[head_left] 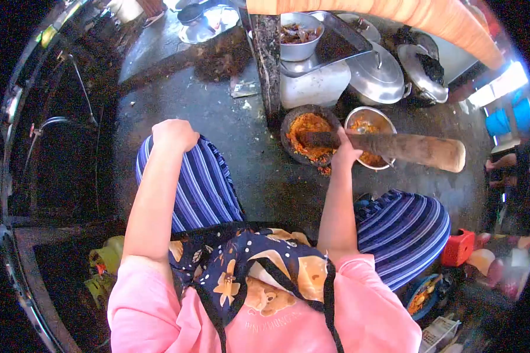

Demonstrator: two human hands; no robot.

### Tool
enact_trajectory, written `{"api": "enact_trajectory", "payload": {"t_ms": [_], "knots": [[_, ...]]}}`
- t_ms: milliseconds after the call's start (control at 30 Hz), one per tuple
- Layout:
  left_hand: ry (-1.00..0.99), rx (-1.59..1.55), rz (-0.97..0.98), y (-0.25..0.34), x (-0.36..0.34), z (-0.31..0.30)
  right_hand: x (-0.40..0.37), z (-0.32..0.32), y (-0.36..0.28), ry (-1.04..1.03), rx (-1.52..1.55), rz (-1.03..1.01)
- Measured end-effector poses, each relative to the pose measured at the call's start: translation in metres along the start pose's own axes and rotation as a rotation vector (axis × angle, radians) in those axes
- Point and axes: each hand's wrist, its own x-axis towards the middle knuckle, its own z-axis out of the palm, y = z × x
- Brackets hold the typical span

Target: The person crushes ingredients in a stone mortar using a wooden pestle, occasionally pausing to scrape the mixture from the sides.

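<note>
My right hand [346,152] is wrapped around a thick wooden pestle [418,150]. The pestle lies slanted, its dark end inside a stone mortar [287,144] and its pale end out to the right. Coarse orange-red chili paste [310,125] coats the inside of the mortar, with some bits spilled at its foot. Beneath the pestle, just right of the mortar, stands a metal bowl [387,122] with similar paste and a shiny round part in it. On my left knee rests my left hand [175,136], fingers curled in and apparently holding nothing.
A dark post [267,70] rises behind the mortar. Lidded pots [378,75] and a pot of dark food [301,53] stand at the back right. A red stool [457,247] and a blue basin [423,294] sit right of my knee. Someone's foot [153,19] shows far back.
</note>
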Motion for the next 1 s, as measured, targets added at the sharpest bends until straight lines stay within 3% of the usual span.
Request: {"api": "enact_trajectory", "payload": {"t_ms": [67, 100, 133, 267, 333, 400, 467, 567, 633, 667, 733, 800, 867, 933, 1000], "knots": [[-0.027, 0.003, -0.001, 0.0, -0.003, 0.001, -0.003, 0.009, -0.01, 0.064, 0.005, -0.172], [-0.017, 0.007, 0.01, 0.001, -0.001, 0.0, -0.001, 0.016, -0.031, 0.06, -0.071, -0.139], [-0.007, 0.007, 0.018, 0.001, 0.0, 0.001, 0.01, 0.021, -0.048, 0.022, -0.082, -0.284], [-0.006, -0.003, 0.011, -0.005, 0.009, 0.011, 0.009, 0.041, -0.137, -0.149, -0.142, -0.268], [-0.018, 0.014, 0.015, -0.006, 0.008, 0.011, 0.02, 0.031, -0.118, -0.134, -0.189, -0.263], [-0.08, 0.02, 0.007, -0.003, 0.003, 0.001, 0.027, 0.019, -0.049, -0.037, -0.205, -0.284], [-0.138, 0.026, -0.003, 0.002, -0.002, -0.01, 0.014, 0.0, 0.003, -0.025, -0.143, -0.118], [-0.125, 0.033, 0.004, 0.003, -0.007, -0.006, 0.011, -0.01, 0.007, -0.04, -0.072, -0.067], [-0.007, 0.002, 0.018, 0.001, -0.002, -0.001, 0.006, 0.027, -0.046, -0.023, -0.01, -0.337], [-0.015, 0.003, 0.019, -0.001, 0.0, 0.001, 0.01, 0.03, -0.076, -0.097, -0.196, -0.316], [-0.047, 0.007, 0.039, -0.002, 0.004, 0.004, 0.012, 0.045, -0.128, -0.168, -0.255, -0.414], [-0.043, 0.002, 0.041, -0.004, 0.007, 0.007, 0.012, 0.046, -0.144, -0.185, -0.197, -0.363], [-0.04, 0.0, 0.041, -0.005, 0.006, 0.007, 0.01, 0.04, -0.117, -0.172, -0.378, -0.387], [-0.037, -0.002, 0.032, -0.002, 0.0, -0.001, 0.019, 0.019, -0.038, -0.204, -0.6, -0.417], [-0.018, 0.0, 0.043, 0.0, 0.0, -0.003, 0.0, 0.015, -0.009, -0.269, -0.357, -0.165]]}}
